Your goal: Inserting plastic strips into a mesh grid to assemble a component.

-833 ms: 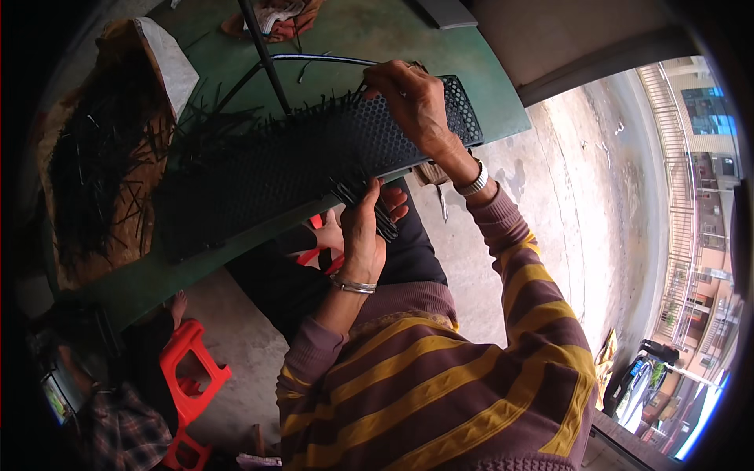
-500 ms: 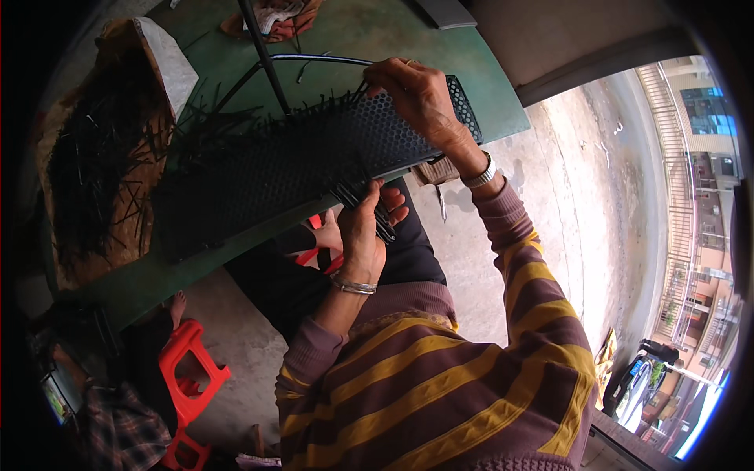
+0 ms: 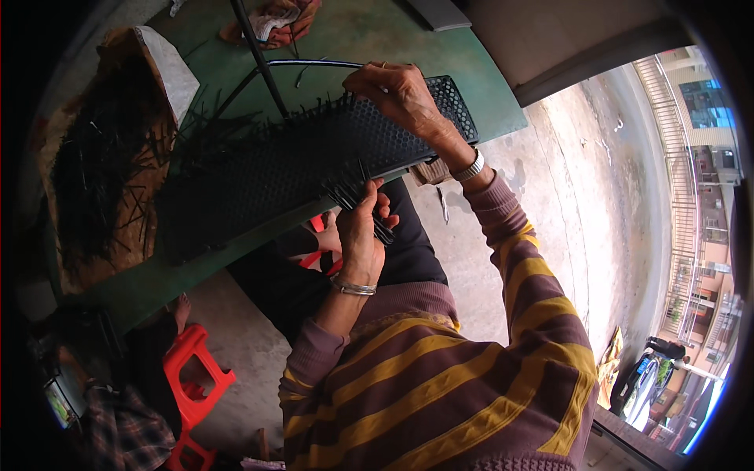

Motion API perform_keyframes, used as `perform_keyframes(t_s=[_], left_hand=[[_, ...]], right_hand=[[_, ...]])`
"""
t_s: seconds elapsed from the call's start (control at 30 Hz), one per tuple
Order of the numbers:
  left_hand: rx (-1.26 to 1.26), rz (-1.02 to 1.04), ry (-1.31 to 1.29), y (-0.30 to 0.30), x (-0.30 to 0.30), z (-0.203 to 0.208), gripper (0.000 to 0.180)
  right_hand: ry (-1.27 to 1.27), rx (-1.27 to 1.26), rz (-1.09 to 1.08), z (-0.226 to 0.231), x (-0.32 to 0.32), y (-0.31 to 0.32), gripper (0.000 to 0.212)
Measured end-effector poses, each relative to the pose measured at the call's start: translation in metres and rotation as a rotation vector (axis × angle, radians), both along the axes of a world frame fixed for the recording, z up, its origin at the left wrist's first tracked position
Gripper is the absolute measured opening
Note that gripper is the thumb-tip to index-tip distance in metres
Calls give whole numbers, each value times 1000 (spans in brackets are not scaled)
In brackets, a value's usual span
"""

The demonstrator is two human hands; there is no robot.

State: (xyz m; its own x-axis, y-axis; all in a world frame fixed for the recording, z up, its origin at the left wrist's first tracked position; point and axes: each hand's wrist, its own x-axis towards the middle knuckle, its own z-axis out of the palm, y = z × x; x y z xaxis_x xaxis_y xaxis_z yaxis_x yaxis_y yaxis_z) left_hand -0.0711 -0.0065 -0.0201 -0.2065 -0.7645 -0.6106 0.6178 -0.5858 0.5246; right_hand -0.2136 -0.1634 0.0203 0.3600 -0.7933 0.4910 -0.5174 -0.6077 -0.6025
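Observation:
My left hand (image 3: pixel 363 231) is closed round a bundle of thin black sticks (image 3: pixel 342 193) at the near edge of a table. Over the far side of a long black perforated rack (image 3: pixel 441 102), my right hand (image 3: pixel 399 96) is pinched with its fingertips pointing left. What those fingertips hold, if anything, is too dark to make out. Just left of them, several black sticks (image 3: pixel 323 107) stand up along the rack's far edge. The rack's left part lies in deep shade.
Torn brown packaging (image 3: pixel 145 216) with a heap of black sticks lies on the green table (image 3: pixel 353 47) at left. A dark metal bar (image 3: pixel 261 59) rises behind the rack. A cloth bundle (image 3: pixel 279 27) lies farther back. Below left are a red stool (image 3: pixel 192 377) and another person's plaid clothing (image 3: pixel 129 424).
My right hand has moved left along the rack's far edge, uncovering more of its right end. My left hand stays on its bundle, nearly still.

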Motion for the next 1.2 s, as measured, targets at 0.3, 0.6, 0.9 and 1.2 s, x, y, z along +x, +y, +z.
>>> perform_keyframes(t_s=[0.3,0.6,0.9,1.2], left_hand=[[-43,2,-32,-4,2,3,23],[-30,27,32,-7,6,6,25],[-52,41,68,-5,5,8,26],[-61,65,73,-5,7,10,29]], right_hand=[[71,-123,-139,-1,5,5,11],[-16,-94,-172,-13,1,16,11],[114,-62,-232,-18,11,13,12],[176,-250,-325,-32,14,19,24]])
